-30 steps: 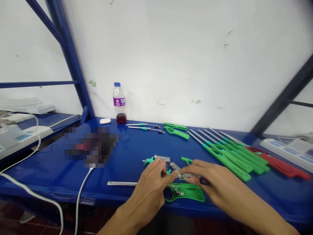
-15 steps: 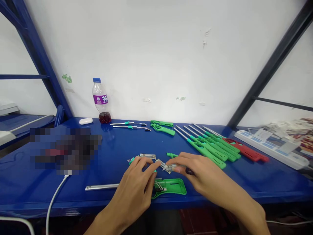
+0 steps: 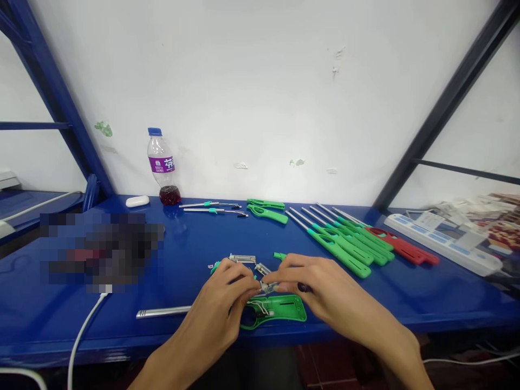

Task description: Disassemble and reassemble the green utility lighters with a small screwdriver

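Observation:
A small clear fuel tank [image 3: 268, 287] sits between my fingertips, just above an open green lighter half-shell [image 3: 290, 307]. My left hand [image 3: 219, 300] is closed, pinching its left end with thumb and forefinger. From the other side my right hand [image 3: 319, 279] grips the same tank; a dark rounded end [image 3: 304, 287] of something slim also pokes out of this hand, its kind unclear. In the shell lie white wires [image 3: 263, 309], and a metal lighter tube [image 3: 162, 312] extends left, partly behind my left hand. Beyond my fingers lie more clear tanks [image 3: 242, 259] and a green trigger piece [image 3: 279, 255].
Several assembled green lighters [image 3: 339, 252] and red ones [image 3: 400, 246] lie at right, beside a white power strip [image 3: 442, 244]. Green shell halves [image 3: 268, 213] and metal tubes with wires [image 3: 209, 210] lie at the back. A drink bottle [image 3: 163, 173] stands at back left.
My right hand has moved left and down with the clear tank, away from another tank on the table. My left fingertips now meet it. The view has shifted slightly.

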Tool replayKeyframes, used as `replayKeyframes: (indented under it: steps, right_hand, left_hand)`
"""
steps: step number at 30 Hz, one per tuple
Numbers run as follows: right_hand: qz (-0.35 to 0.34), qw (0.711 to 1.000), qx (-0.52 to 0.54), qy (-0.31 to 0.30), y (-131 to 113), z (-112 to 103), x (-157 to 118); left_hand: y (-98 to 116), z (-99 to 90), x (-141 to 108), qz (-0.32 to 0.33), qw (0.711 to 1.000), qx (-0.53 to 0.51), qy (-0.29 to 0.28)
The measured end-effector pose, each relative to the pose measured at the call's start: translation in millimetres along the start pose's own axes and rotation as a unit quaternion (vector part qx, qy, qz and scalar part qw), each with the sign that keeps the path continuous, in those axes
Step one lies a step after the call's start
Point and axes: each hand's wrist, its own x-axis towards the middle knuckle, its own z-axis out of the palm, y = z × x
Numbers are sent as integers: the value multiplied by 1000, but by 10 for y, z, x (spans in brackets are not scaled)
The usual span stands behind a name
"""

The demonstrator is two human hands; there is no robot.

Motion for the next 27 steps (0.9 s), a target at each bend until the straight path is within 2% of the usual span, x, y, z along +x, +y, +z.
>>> replayKeyframes:
  steps: [3,8,14,17,20,23,25,27]
  right_hand:
    - [13,999,-34,20,26,0,-17]
    - [89,987,-112,72,97,1,-7]
    - [136,974,-178,40,199,113,91]
    - [133,972,-189,35,270,165,107]
    - [115,976,-177,46,367,173,76]
    - [115,971,-178,107,492,179,-23]
    - [120,960,-187,169,587,198,-123]
    - [122,945,-200,228,685,214,-218]
  left_hand:
    - [15,-109,21,-7,999,30,-7]
    - [-99,-331,33,-27,990,136,-3]
    - [-248,-364,-10,-89,976,186,-72]
    - [-233,-366,-9,-96,975,187,-70]
    - [-198,-489,12,-101,974,190,-67]
    - [-193,-753,5,-126,974,190,-16]
    - [-220,-962,-53,-177,966,180,54]
    - [-277,-1147,-177,-249,946,171,118]
